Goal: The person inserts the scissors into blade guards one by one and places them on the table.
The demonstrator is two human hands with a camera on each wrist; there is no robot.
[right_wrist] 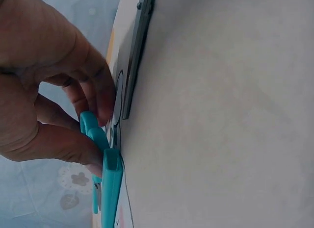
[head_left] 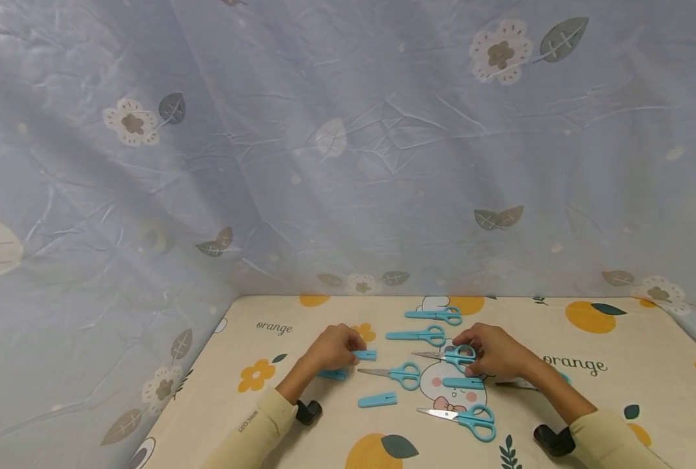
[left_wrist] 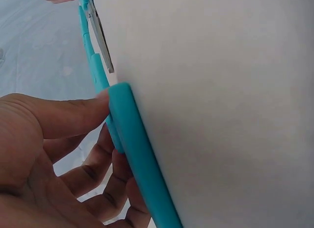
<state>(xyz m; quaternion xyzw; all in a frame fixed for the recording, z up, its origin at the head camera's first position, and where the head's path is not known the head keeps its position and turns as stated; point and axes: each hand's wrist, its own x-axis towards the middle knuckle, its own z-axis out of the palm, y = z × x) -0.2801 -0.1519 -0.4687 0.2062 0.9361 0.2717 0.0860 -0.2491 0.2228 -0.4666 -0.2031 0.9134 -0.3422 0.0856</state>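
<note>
My left hand (head_left: 337, 346) pinches a blue scissors cap (head_left: 365, 355) at the left of the group. A second blue cap (head_left: 333, 374) lies just below that hand; in the left wrist view this nearer cap (left_wrist: 140, 154) runs past the thumb. My right hand (head_left: 497, 352) holds the blue handle of a pair of scissors (head_left: 459, 357), whose bare blades point left toward the held cap. In the right wrist view, the handle (right_wrist: 93, 127) shows between thumb and fingers. Close under the right thumb lies another cap (right_wrist: 112, 184), partly hiding the scissors in that view.
Two capped scissors, one (head_left: 432, 315) behind the other (head_left: 415, 335), lie farther back. Uncapped scissors (head_left: 391, 373) and a loose cap (head_left: 377, 400) sit between the hands. More bare scissors (head_left: 465, 418) lie in front; another pair (head_left: 523, 385) is partly under the right forearm.
</note>
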